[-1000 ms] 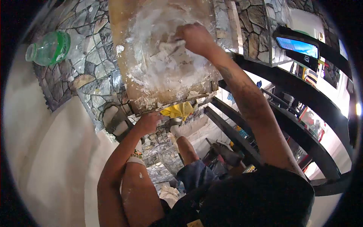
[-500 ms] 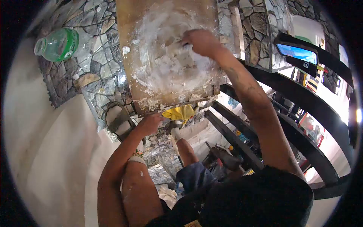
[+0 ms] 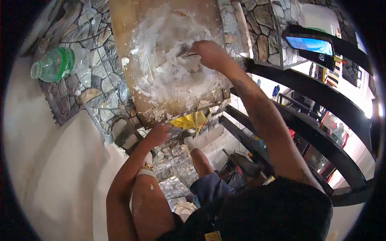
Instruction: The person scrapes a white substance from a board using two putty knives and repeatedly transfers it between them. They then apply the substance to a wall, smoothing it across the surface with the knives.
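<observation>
My right hand (image 3: pixel 209 54) is closed on a flat, grey-bladed tool like a putty knife (image 3: pixel 184 51), its outline smeared by motion. The blade is at the white paste (image 3: pixel 173 66) spread over a brown wooden board (image 3: pixel 122 40). Crumbly lumps of paste lie along the board's near edge. Below that edge, my left hand (image 3: pixel 159 135) is curled beside a yellow cloth (image 3: pixel 191 121). A greyish patch shows at its fingertips, but I cannot make out what it holds.
A clear plastic bottle with a green label (image 3: pixel 54 65) lies on the stone-patterned surface (image 3: pixel 96 72) at left. Dark curved rails (image 3: pixel 313 86) run along the right, with a lit phone-like screen (image 3: pixel 309 45) near the top. A pale wall (image 3: pixel 68 160) stands at left.
My right hand has come a little nearer to me with the tool over the board. My left hand has drawn slightly down and left from the yellow cloth. The view has shifted slightly.
</observation>
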Action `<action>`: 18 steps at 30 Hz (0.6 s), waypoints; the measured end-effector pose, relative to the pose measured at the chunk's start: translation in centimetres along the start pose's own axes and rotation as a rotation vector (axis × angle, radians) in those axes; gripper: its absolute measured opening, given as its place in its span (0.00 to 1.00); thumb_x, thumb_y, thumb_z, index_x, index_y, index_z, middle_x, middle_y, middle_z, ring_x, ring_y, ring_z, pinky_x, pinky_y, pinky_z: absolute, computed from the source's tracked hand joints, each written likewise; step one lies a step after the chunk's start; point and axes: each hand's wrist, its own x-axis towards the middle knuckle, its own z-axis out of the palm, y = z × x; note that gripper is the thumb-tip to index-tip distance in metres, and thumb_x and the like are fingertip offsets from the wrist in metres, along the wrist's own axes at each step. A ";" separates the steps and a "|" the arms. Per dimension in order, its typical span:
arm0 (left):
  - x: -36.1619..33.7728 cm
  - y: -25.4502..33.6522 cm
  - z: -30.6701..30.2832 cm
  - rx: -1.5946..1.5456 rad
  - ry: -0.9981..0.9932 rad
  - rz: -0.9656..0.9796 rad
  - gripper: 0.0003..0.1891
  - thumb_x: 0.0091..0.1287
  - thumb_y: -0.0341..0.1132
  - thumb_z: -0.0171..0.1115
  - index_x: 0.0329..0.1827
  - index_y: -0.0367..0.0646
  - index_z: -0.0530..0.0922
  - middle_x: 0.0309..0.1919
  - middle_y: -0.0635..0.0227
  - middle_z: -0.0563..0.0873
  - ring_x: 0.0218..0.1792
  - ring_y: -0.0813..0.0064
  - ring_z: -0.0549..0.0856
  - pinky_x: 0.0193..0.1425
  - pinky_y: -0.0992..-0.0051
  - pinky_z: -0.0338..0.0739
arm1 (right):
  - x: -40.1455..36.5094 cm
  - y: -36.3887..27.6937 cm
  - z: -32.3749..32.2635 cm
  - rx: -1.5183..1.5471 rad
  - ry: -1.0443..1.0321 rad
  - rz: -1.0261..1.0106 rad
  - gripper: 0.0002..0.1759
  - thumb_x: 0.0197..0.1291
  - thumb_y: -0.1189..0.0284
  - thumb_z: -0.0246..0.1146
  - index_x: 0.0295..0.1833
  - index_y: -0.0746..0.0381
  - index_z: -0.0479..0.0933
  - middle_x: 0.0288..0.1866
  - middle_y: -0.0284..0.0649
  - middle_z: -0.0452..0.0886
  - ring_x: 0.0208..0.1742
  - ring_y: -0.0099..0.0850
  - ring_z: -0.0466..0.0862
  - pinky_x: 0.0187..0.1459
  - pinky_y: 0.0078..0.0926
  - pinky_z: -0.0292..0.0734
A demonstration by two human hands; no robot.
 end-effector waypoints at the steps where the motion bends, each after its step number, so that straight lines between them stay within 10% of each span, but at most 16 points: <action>1: -0.1 1.5 -1.1 -0.031 -0.043 -0.079 0.13 0.57 0.34 0.59 0.43 0.38 0.78 0.39 0.51 0.81 0.40 0.58 0.80 0.45 0.64 0.74 | -0.4 0.0 -0.4 0.040 0.034 0.004 0.20 0.40 0.85 0.53 0.42 0.60 0.79 0.41 0.42 0.79 0.44 0.43 0.78 0.46 0.37 0.72; 12: 0.6 4.9 -10.0 -0.756 0.035 -0.257 0.28 0.49 0.45 0.70 0.49 0.35 0.73 0.39 0.61 0.81 0.40 0.68 0.80 0.47 0.72 0.73 | -7.8 -0.4 -0.1 0.492 0.345 0.401 0.20 0.46 0.79 0.63 0.49 0.63 0.74 0.42 0.49 0.79 0.42 0.40 0.79 0.46 0.30 0.72; 15: -0.1 7.8 -11.1 -0.429 0.006 -0.433 0.28 0.48 0.44 0.71 0.47 0.36 0.74 0.36 0.66 0.80 0.38 0.72 0.78 0.47 0.74 0.72 | -7.0 -2.2 -1.2 0.635 0.318 0.593 0.20 0.52 0.80 0.61 0.53 0.64 0.72 0.41 0.39 0.78 0.42 0.25 0.76 0.48 0.19 0.68; 18: -0.4 7.7 -9.6 -0.789 0.118 -0.350 0.27 0.47 0.42 0.72 0.47 0.37 0.73 0.33 0.68 0.79 0.37 0.73 0.77 0.46 0.73 0.72 | -6.6 -4.8 -2.6 0.872 0.485 0.636 0.18 0.54 0.77 0.61 0.52 0.65 0.73 0.39 0.36 0.78 0.39 0.21 0.74 0.43 0.17 0.69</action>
